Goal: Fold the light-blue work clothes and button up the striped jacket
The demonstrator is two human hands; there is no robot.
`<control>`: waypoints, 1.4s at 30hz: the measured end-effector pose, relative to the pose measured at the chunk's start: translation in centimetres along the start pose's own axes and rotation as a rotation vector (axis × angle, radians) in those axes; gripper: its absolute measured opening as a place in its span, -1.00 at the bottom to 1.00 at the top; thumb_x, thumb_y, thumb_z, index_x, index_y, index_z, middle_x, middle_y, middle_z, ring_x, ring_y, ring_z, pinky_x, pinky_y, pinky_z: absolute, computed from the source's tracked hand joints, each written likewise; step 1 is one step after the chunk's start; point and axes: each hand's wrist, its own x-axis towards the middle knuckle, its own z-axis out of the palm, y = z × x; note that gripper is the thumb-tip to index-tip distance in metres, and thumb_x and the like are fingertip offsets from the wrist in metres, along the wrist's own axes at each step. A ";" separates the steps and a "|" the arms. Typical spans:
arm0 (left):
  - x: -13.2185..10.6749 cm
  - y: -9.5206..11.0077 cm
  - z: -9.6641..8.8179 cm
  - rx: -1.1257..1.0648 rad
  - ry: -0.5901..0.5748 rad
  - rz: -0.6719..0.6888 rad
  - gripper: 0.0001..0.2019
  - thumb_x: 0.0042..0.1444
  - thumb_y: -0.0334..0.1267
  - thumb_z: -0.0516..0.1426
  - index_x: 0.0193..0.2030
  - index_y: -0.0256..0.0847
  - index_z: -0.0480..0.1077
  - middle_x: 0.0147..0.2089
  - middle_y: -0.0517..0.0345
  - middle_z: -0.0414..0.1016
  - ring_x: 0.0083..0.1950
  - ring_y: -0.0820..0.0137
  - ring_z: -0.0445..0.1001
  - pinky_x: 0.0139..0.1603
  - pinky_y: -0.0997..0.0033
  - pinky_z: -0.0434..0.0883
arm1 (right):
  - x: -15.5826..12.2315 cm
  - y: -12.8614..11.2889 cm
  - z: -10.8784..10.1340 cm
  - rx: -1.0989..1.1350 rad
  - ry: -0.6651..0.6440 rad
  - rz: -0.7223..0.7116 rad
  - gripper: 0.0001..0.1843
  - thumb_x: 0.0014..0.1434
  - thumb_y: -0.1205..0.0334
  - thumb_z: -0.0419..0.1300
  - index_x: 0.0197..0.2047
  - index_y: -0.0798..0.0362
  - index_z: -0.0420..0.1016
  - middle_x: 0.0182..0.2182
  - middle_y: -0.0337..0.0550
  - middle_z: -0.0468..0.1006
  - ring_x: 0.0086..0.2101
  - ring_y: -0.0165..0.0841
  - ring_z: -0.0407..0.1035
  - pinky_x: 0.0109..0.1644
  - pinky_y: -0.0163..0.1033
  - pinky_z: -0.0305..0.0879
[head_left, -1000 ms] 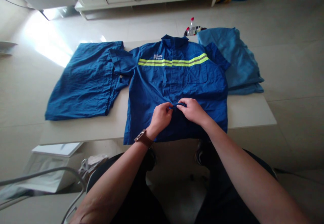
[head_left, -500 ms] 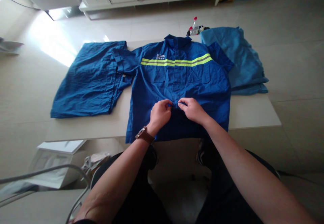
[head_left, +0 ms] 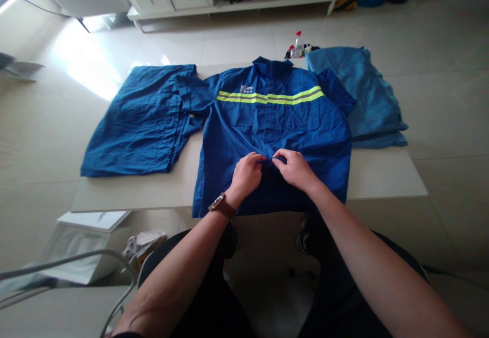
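A blue work jacket (head_left: 244, 134) with a yellow reflective stripe across the chest lies face up on a low white table (head_left: 374, 175), collar pointing away from me. My left hand (head_left: 246, 175), a watch on its wrist, pinches the left edge of the front placket near the lower middle. My right hand (head_left: 296, 169) pinches the facing edge, and the fingertips of both hands nearly touch. What lies between the fingers is hidden by the fabric.
Blue trousers (head_left: 141, 119) are spread over the table's left end. A lighter blue folded garment (head_left: 362, 93) rests at the right end. A small bottle with a red cap (head_left: 297, 43) stands behind the collar. White boxes (head_left: 87, 241) sit on the floor at my left.
Both hands stay pinched on the jacket front at the same spot. Only the camera has shifted a little, so the whole scene sits slightly lower and further right.
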 end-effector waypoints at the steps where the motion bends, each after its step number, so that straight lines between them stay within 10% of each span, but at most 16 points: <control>1: 0.0 0.0 0.0 -0.006 0.001 0.011 -0.65 0.21 -0.50 0.07 -0.05 -0.22 0.65 -0.07 0.05 0.64 -0.12 0.32 0.55 0.03 0.37 0.45 | 0.0 0.1 0.0 -0.010 0.025 0.006 -0.90 0.26 0.26 0.22 -0.24 0.02 0.58 -0.25 -0.12 0.68 -0.21 -0.26 0.50 -0.08 -0.23 0.28; 27: -0.4 -0.4 1.6 -0.250 0.037 -0.017 -0.80 0.07 -0.55 0.05 -0.38 -0.26 0.45 -0.46 0.21 0.39 -0.39 0.44 0.28 -0.32 0.42 0.16 | -1.0 -1.1 1.0 -0.247 0.017 -0.194 -0.87 0.34 0.28 0.08 -0.18 -0.03 0.46 -0.21 -0.10 0.64 -0.20 -0.21 0.50 -0.18 -0.22 0.18; 33: -0.6 0.3 0.7 -0.145 0.013 0.016 -0.84 0.13 -0.46 0.09 -0.28 -0.23 0.50 -0.42 0.20 0.44 -0.38 0.41 0.31 -0.30 0.42 0.21 | -0.8 -1.2 0.2 -0.325 0.109 -0.049 -0.83 0.38 0.21 0.07 -0.13 -0.04 0.51 -0.19 -0.07 0.67 -0.21 -0.19 0.50 -0.22 -0.22 0.16; 42: -0.1 -0.6 -3.2 0.206 -0.422 0.126 -0.83 0.10 -0.40 0.11 -0.43 -0.17 0.51 -0.45 0.17 0.49 -0.39 0.37 0.39 -0.31 0.38 0.22 | -0.6 -0.1 -3.2 -0.418 -0.089 0.113 -0.56 0.17 -0.28 0.32 -0.14 -0.11 0.68 -0.23 -0.05 0.72 -0.18 -0.10 0.56 -0.16 -0.18 0.32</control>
